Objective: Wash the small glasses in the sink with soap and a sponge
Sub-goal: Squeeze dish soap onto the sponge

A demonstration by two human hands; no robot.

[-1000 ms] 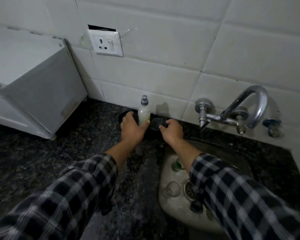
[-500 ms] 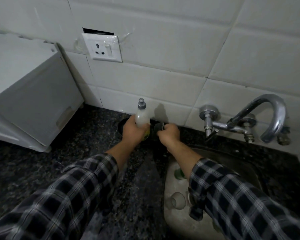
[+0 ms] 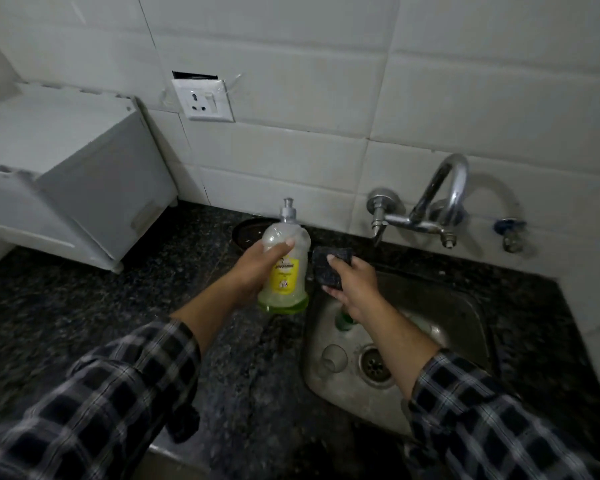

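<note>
Gripping, centre frame: left hand (image 3: 253,271) holds clear plastic soap bottle (image 3: 284,271); right hand (image 3: 352,284) pinches dark sponge (image 3: 328,270). Small clear glass (image 3: 334,356) below: likely slippery, fragile; grasp its wall.

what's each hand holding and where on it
The left hand grips the soap bottle around its body, thumb on the upper part. The right hand pinches the dark sponge, thumb across its face.

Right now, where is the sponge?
Head view, centre: the dark sponge is pinched in the right hand above the back-left corner of the sink, just right of the soap bottle gripped by the left hand.
</note>
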